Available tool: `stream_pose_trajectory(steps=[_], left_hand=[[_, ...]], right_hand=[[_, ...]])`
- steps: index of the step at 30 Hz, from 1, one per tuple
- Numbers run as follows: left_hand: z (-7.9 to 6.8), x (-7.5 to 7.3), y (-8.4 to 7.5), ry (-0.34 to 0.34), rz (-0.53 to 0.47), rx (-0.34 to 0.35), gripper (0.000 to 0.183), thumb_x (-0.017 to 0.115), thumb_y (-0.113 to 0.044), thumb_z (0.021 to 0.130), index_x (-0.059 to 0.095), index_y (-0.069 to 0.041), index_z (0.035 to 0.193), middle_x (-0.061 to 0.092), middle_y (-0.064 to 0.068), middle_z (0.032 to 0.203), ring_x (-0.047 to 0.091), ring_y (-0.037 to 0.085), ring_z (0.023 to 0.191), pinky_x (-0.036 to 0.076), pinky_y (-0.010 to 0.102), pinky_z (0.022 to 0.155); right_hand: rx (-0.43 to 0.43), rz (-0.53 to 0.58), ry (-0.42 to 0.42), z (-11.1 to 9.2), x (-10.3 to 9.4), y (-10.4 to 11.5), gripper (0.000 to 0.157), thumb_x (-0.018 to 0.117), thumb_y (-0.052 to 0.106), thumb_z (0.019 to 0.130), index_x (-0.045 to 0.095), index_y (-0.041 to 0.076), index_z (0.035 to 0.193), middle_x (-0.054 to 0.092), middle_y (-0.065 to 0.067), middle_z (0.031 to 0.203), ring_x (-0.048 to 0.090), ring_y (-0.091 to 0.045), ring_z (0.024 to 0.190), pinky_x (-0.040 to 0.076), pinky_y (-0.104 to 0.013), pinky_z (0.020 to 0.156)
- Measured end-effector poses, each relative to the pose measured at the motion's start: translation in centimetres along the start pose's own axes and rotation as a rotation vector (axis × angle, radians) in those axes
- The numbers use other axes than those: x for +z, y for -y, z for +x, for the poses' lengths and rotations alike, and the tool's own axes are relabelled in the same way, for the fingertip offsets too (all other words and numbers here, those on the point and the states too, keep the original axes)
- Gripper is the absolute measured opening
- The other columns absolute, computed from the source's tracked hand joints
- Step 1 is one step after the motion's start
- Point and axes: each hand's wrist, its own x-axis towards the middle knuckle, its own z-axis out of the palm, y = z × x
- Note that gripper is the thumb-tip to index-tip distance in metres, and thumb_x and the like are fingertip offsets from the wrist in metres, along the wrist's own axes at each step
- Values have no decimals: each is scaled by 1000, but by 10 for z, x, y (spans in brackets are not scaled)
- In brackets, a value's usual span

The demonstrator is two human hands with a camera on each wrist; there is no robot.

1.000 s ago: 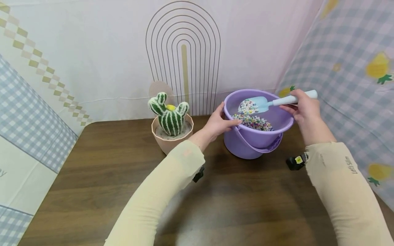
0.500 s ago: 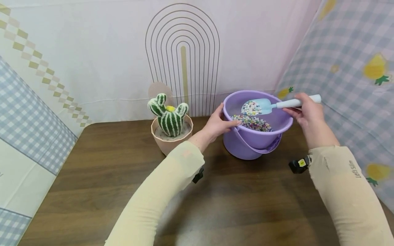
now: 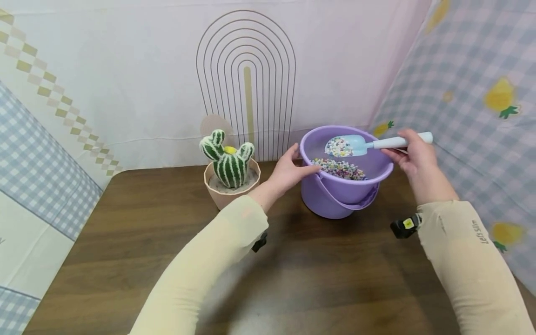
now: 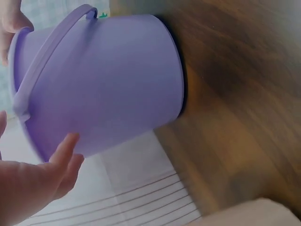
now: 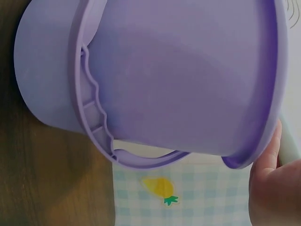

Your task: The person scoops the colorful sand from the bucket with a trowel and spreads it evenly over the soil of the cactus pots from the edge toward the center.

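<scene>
Brown wood-grain table fills the lower head view. Purple round plastic bucket stands upright on it at 3 o'clock from centre. Peach faceted pot with green-and-white fuzzy cactus sits at bucket's 9 o'clock, apart. Left hand at bucket's 9 o'clock: loose, fingers spread, thumb on rim. Right hand at 3 o'clock, grasping pale-blue plastic scoop by its handle; blade over bucket mouth, pointing 9 o'clock. Small multicoloured pellets in scoop, more heaped inside bucket around 6 o'clock.
</scene>
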Motion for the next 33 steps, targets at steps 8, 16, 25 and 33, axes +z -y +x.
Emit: stream_pose_trajectory(steps=[8, 16, 25, 33], left_hand=[[-29, -40, -6, 31, 121, 35, 86, 73, -31, 81, 22, -21, 149, 37, 6, 149, 42, 28, 132, 42, 40, 105], [-59, -82, -6, 86, 132, 68, 84, 71, -29, 82, 21, -25, 149, 35, 1, 150, 40, 23, 134, 38, 43, 108], [-81, -117, -2, 53, 136, 60, 79, 70, -23, 84, 25, -20, 148, 36, 4, 150, 40, 27, 134, 47, 46, 98], [-94, -138, 13, -6, 152, 64, 72, 67, -19, 86, 29, -12, 146, 38, 13, 147, 40, 33, 133, 37, 47, 108]], right_hand=[[72, 85, 55, 0, 18, -4, 9, 60, 2, 88, 53, 5, 91, 63, -17, 69, 68, -31, 64, 59, -43, 60], [95, 50, 109, 2, 44, -17, 9, 55, 4, 89, 47, 6, 89, 60, -14, 68, 66, -28, 62, 59, -40, 57], [106, 16, 126, 3, 60, -30, 7, 52, 5, 90, 46, 6, 88, 58, -14, 68, 65, -28, 59, 58, -38, 55], [110, -38, 162, 3, 65, -38, 6, 51, 5, 91, 46, 6, 88, 58, -13, 68, 65, -27, 59, 59, -35, 56]])
